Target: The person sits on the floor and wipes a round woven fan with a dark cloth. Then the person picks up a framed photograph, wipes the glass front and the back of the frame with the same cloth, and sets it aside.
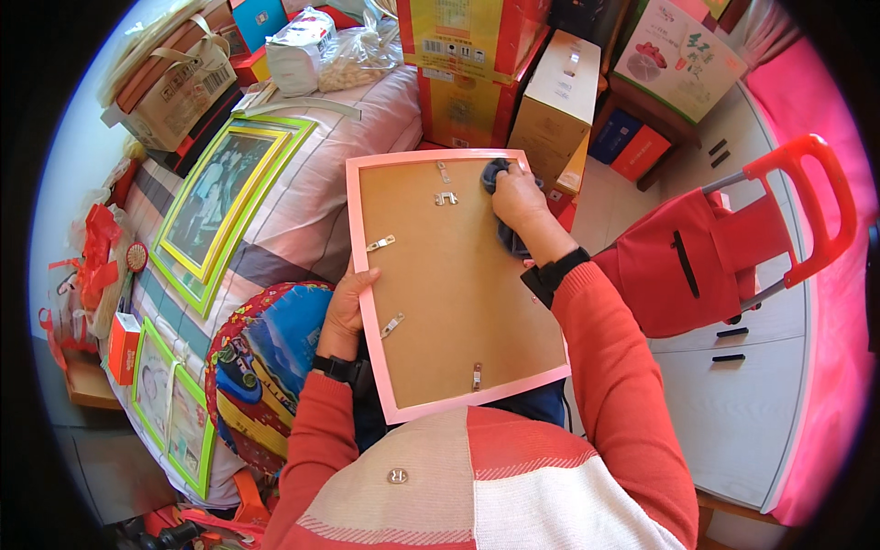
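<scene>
A pink picture frame (380,350) lies before me with its brown backboard (454,289) facing up. Small metal turn clips sit along the board's edges, and a metal hanger (446,199) is fixed near its far end. My left hand (348,302) grips the frame's left side, thumb on the pink edge. At the far right corner, my right hand (519,196) is closed on a dark cloth (510,240), which touches the frame and hangs down along its right side. Part of the cloth is hidden by that hand.
On the bed at left lie green and yellow picture frames (159,251) and another green frame (199,474). A colourful round fabric item (275,357) is beside my left arm. Cartons (464,103) stand ahead. A red trolley bag (653,265) stands right, by white drawers (729,412).
</scene>
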Motion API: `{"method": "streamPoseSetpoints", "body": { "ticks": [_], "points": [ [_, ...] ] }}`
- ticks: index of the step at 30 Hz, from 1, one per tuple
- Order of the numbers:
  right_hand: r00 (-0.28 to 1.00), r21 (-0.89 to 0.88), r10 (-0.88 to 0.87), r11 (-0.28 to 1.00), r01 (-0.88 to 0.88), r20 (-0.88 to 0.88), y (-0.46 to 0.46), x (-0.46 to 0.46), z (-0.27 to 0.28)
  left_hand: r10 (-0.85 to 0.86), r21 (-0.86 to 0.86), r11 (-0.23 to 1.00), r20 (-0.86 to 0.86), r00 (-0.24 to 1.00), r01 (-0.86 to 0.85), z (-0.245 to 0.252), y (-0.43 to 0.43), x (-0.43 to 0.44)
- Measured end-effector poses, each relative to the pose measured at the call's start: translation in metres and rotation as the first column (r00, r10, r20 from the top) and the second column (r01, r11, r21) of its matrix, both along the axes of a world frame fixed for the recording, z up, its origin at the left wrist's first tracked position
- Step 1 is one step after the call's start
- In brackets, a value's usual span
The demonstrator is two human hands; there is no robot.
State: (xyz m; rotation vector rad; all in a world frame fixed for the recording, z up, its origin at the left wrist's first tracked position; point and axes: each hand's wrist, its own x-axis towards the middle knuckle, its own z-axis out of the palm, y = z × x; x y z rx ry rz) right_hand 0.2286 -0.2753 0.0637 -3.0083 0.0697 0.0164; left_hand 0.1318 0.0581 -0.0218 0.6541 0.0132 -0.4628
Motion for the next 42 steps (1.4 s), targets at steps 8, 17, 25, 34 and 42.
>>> {"method": "streamPoseSetpoints", "body": {
  "ticks": [8,17,25,34,42],
  "points": [
    [0.988,-0.069,0.125,0.99,-0.119,0.089,0.016,0.017,0.005,0.005,-0.057,0.998,-0.002,1.0,-0.005,0.002,0.001,-0.001],
    [0.919,0.029,0.31,0.945,-0.326,0.243,0.032,0.014,0.011,0.004,-0.005,1.0,0.0,1.0,-0.004,0.0,0.002,-0.001],
    [0.855,0.172,0.329,0.89,-0.423,0.4,0.085,0.014,0.014,-0.011,-0.01,1.0,0.018,1.0,0.011,0.008,-0.005,-0.001],
    [0.833,-0.008,0.501,0.858,-0.514,0.234,0.122,0.021,0.013,-0.034,-0.045,0.998,0.045,0.998,0.036,0.013,0.001,-0.001],
    [0.683,0.082,0.68,0.69,-0.719,0.267,0.125,-0.013,0.011,-0.007,-0.038,0.999,0.051,0.999,0.009,0.007,-0.001,-0.001]
  ]
}}
